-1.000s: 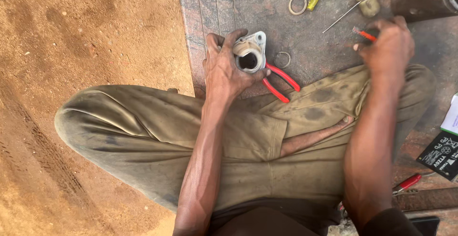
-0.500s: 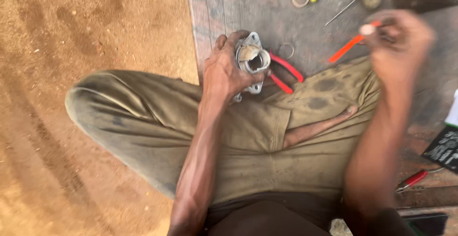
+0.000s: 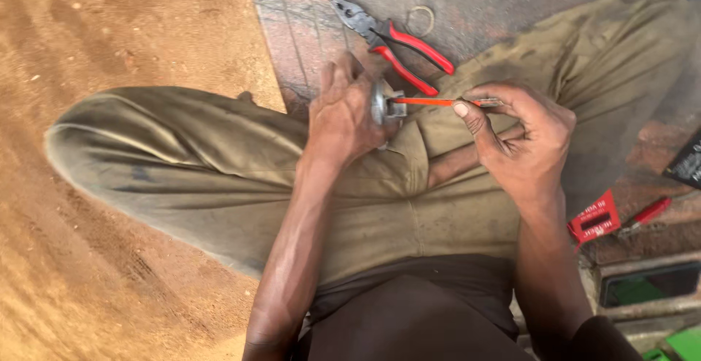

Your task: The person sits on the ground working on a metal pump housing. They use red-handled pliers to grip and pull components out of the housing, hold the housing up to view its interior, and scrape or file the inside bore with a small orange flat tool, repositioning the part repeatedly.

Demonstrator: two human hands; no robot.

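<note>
I see my left hand (image 3: 343,116) with its grip clamped on a small metal fitting (image 3: 385,102) over my lap. My right hand (image 3: 522,138) pinches a thin red-handled tool (image 3: 438,102), tip touching the fitting. Red-handled pliers (image 3: 394,40) lie on the mat (image 3: 496,10) just beyond, beside a small ring (image 3: 421,20).

Left hand (image 3: 342,116) at frame centre: fingers curled closed, back of hand facing the camera, forearm running down to lower centre. Right hand (image 3: 522,138) at centre right: thumb and fingertips pinched together, forearm descending to lower right.
</note>
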